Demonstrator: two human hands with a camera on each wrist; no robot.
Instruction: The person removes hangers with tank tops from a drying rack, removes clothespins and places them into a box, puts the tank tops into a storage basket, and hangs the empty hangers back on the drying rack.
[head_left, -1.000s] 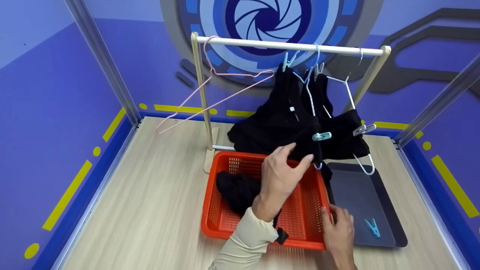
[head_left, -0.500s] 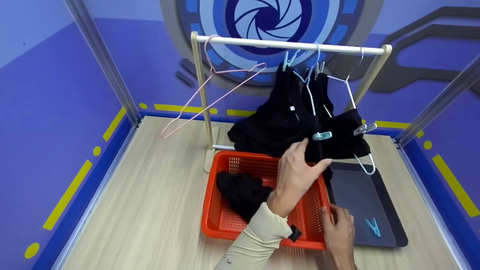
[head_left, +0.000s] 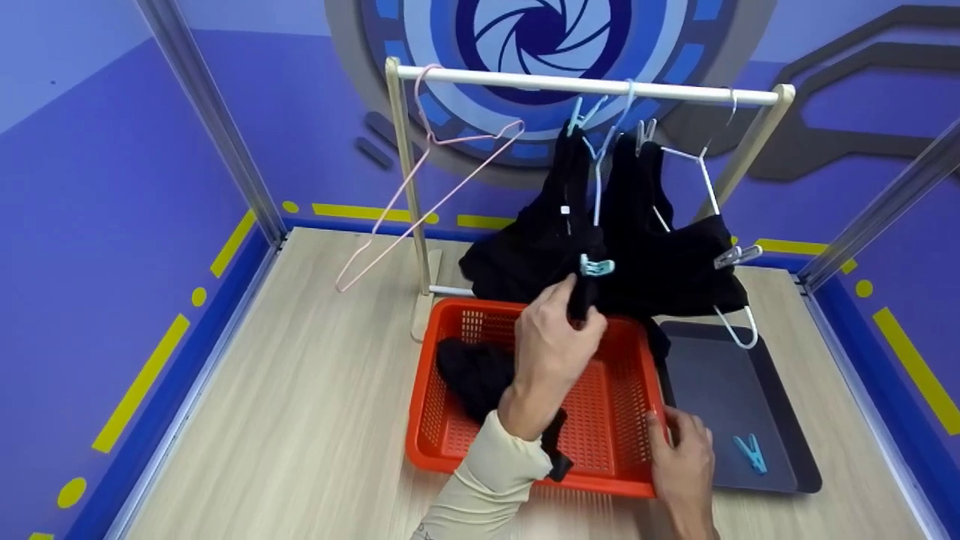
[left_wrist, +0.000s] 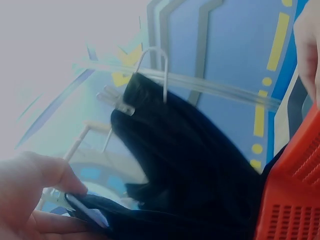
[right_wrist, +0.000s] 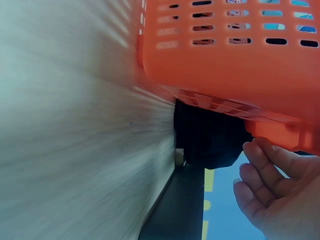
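Note:
My left hand pinches the lower edge of a black garment, just below a teal clothespin. That garment hangs on a blue hanger, with a second teal clothespin at its top. In the left wrist view, thumb and fingers close on the cloth around the hanger's end. My right hand holds the right rim of the red basket, thumb on the rim and fingers outside it. More black cloth lies inside the basket, partly hidden by my left arm.
A wooden rack stands behind the basket. From it hang a pink hanger and a white hanger bearing another black garment with grey clothespins. A dark grey tray at right holds a blue clothespin.
My left hand went right, took hold of the garment's edge and drew it left, turning the blue hanger. The pink hanger has swung slightly. My right hand stays on the basket rim.

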